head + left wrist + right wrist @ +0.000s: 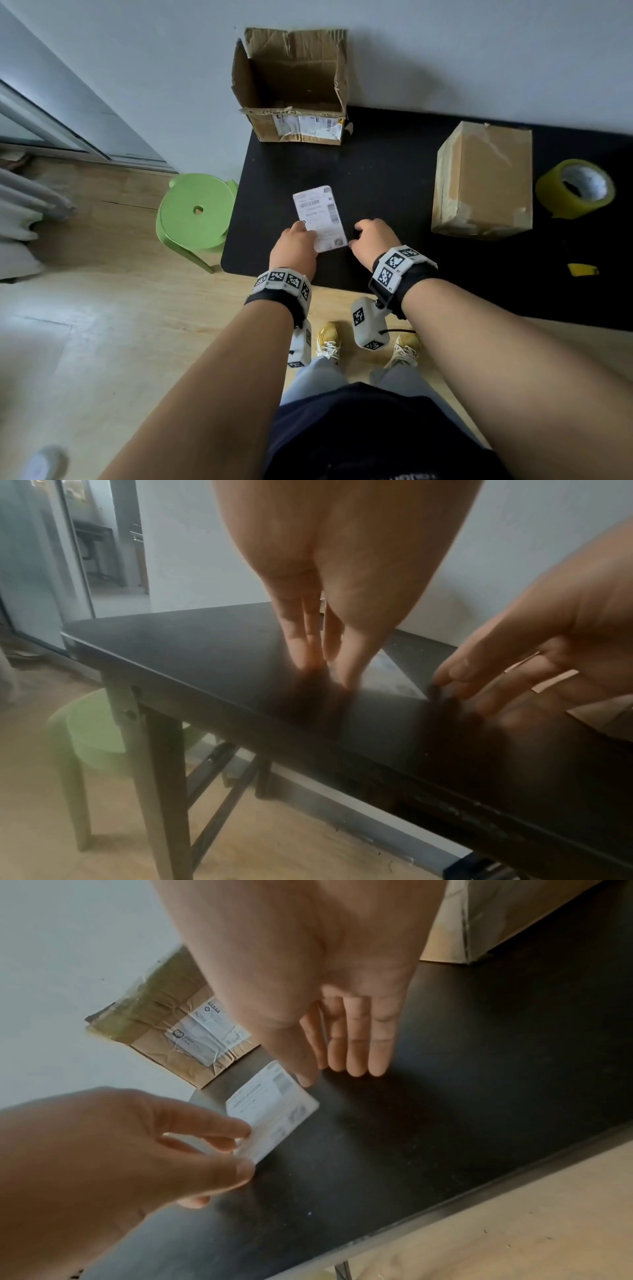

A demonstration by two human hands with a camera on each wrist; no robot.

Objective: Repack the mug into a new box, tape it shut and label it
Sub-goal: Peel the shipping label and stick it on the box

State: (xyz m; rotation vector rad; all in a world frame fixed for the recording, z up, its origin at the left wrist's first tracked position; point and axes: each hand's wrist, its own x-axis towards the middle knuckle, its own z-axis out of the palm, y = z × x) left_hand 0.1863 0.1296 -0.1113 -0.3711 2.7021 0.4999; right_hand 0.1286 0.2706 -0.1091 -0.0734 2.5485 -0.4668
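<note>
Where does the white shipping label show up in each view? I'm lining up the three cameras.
Head: the label sits at centre on the black table, pinched by the left hand.
Left wrist: not visible; only fingers and the table edge show.
Right wrist: left of centre, held by the left hand.
Shared landmark: the black table.

White printed label [319,219] above black tabletop, taped brown box [482,180] upright, yellow tape roll [575,187] beside it
</note>
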